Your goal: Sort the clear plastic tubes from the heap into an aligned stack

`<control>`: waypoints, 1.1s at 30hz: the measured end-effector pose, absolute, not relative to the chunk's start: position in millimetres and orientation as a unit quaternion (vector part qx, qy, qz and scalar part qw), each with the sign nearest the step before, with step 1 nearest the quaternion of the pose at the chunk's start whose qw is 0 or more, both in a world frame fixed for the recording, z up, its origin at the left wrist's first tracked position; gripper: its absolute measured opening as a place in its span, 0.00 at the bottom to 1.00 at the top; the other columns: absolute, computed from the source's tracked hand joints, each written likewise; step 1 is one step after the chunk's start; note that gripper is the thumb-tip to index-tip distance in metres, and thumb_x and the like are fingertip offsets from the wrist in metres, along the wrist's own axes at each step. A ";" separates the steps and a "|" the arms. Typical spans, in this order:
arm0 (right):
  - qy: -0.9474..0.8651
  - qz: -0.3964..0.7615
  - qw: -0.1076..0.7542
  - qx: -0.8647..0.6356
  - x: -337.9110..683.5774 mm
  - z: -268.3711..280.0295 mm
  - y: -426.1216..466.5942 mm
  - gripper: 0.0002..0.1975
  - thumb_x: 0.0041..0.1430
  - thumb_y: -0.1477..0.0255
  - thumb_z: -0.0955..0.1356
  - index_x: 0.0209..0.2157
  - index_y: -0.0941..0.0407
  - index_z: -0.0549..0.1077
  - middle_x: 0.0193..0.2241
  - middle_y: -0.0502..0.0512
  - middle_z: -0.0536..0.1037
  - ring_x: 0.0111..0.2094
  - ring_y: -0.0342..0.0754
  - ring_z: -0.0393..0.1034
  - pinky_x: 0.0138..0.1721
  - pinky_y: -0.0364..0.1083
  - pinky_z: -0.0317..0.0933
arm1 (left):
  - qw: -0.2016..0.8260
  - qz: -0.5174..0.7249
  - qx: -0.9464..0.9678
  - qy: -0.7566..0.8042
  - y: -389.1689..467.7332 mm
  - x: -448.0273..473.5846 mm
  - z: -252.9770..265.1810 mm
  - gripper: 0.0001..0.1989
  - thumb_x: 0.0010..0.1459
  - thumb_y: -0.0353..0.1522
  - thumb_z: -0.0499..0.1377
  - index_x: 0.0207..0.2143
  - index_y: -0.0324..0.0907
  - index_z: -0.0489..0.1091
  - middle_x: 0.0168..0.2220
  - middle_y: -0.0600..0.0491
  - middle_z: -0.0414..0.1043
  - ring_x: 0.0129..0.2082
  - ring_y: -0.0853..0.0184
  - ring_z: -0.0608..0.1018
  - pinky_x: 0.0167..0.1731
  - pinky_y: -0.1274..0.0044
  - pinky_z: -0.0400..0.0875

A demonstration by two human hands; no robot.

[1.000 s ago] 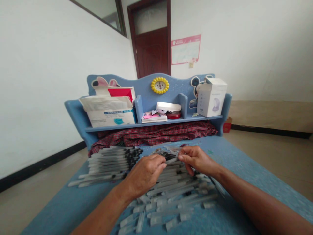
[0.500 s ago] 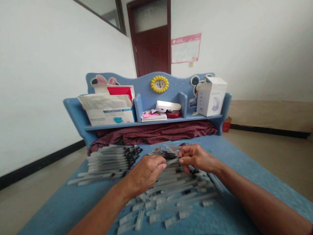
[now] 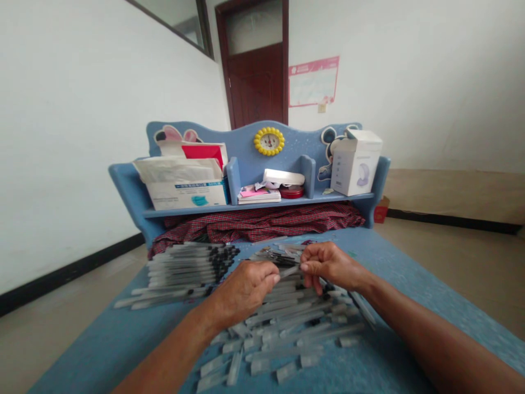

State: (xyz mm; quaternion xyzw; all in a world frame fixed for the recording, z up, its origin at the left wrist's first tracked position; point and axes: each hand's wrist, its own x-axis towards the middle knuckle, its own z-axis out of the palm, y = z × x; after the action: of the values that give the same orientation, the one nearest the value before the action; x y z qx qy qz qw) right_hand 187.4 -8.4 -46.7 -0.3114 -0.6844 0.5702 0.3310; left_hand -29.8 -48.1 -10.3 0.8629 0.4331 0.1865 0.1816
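Note:
My left hand (image 3: 248, 290) and my right hand (image 3: 330, 265) meet over the middle of the desk. Between them is a translucent pen barrel (image 3: 290, 271), its left end pinched in my left fingers and its right end in my right thumb and fingertips. My fingers partly hide both ends. Below lie many loose translucent pen barrels (image 3: 283, 306), with short clear caps (image 3: 260, 366) nearer to me. Thin black pieces (image 3: 286, 259) sit just behind the held barrel. Left of my hands, a neat stack of pens (image 3: 180, 265) has its black ends pointing right.
A blue desk (image 3: 414, 317) carries everything. Along its back, a blue shelf (image 3: 233, 180) holds a mask box (image 3: 184, 191), booklets (image 3: 258, 197), a red round tin (image 3: 291, 192) and a white box (image 3: 356, 164). Checkered cloth (image 3: 262, 221) is bunched beneath the shelf.
The right hand's lower fingers have shifted slightly downward. Both hands keep their grip on the pen barrel, and the view has moved a little.

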 end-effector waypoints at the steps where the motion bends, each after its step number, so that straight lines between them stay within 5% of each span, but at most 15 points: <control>1: -0.678 0.581 0.334 -0.302 187.6 -45.2 -8.7 0.16 0.48 0.61 0.70 0.28 0.58 0.65 0.18 0.49 0.75 0.14 0.40 0.66 0.15 0.38 0.57 | 0.191 0.186 0.858 0.439 -48.3 -29.8 -10.3 0.14 0.58 0.33 0.47 0.23 0.40 0.66 0.19 0.58 0.64 0.19 0.73 0.68 0.22 0.82 0.58; 7: -0.680 0.575 0.327 -0.316 199.1 -36.9 -5.0 0.09 0.45 0.73 0.69 0.29 0.58 0.64 0.21 0.49 0.76 0.14 0.39 0.66 0.16 0.38 0.57 | 0.226 0.181 0.830 0.477 -50.3 -29.3 -7.3 0.14 0.57 0.34 0.46 0.22 0.40 0.64 0.14 0.60 0.60 0.16 0.72 0.66 0.22 0.82 0.57; 16: -0.750 0.477 0.165 -0.427 219.9 -29.9 1.7 0.04 0.44 0.76 0.68 0.27 0.56 0.70 0.13 0.44 0.70 0.11 0.39 0.58 0.11 0.38 0.51 | 0.198 0.183 0.851 0.452 -48.0 -30.0 -8.8 0.13 0.57 0.32 0.48 0.23 0.40 0.66 0.18 0.58 0.63 0.20 0.72 0.67 0.23 0.82 0.57; 33: -0.709 0.535 0.300 -0.348 195.1 -38.6 -9.5 0.15 0.53 0.60 0.67 0.30 0.59 0.68 0.14 0.46 0.72 0.10 0.38 0.61 0.10 0.36 0.49 | 0.203 0.216 0.835 0.464 -49.0 -32.8 -4.9 0.12 0.56 0.33 0.50 0.26 0.40 0.70 0.18 0.59 0.63 0.20 0.72 0.67 0.22 0.83 0.58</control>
State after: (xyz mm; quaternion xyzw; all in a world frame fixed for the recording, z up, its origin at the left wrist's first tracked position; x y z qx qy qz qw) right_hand 195.1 -9.5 -38.6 -0.3476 -0.7093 0.5349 0.2998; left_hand -32.8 -49.0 -4.9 0.8348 0.4636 0.2163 0.2034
